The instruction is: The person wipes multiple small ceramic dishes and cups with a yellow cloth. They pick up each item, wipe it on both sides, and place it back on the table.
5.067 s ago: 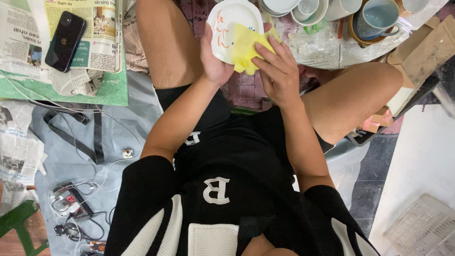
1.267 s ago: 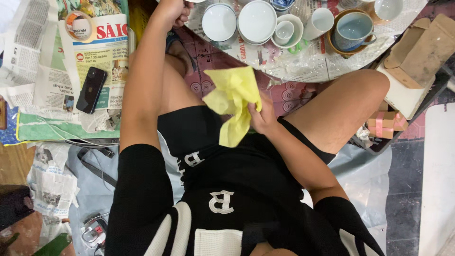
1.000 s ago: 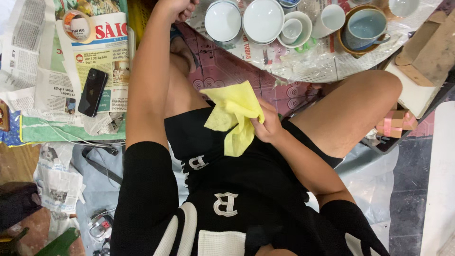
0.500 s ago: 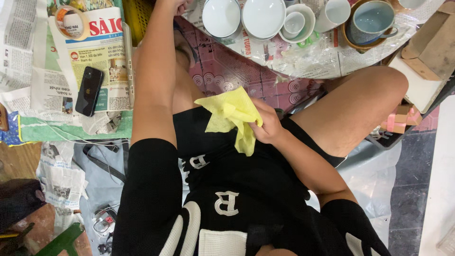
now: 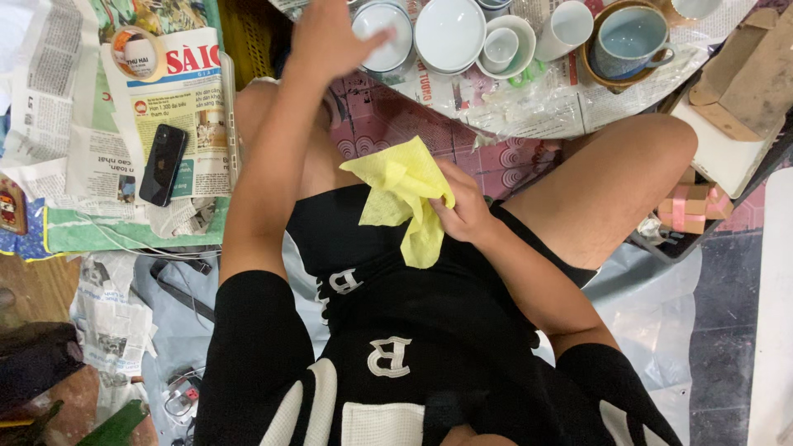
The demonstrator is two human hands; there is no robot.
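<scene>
On the floor by the newspapers (image 5: 107, 124), we are now reaching our open left hand (image 5: 326, 37) back over the white bowls (image 5: 417, 33), our right hand (image 5: 462, 206) still gripping the yellow cloth (image 5: 401, 190)

The floor (image 5: 727, 363) carries newspapers (image 5: 99, 149), a black phone (image 5: 162, 164), white bowls (image 5: 450, 33), cups and perhaps a cardboard box (image 5: 743, 74)

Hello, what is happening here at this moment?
A person sits on the floor with legs spread. The right hand holds a crumpled yellow cloth over the lap. The left hand is stretched forward, open, over a white bowl among a group of white bowls and cups on newspaper. It holds nothing that I can see. A blue mug stands to the right of the group, and a black phone lies on newspapers to the left.
</scene>
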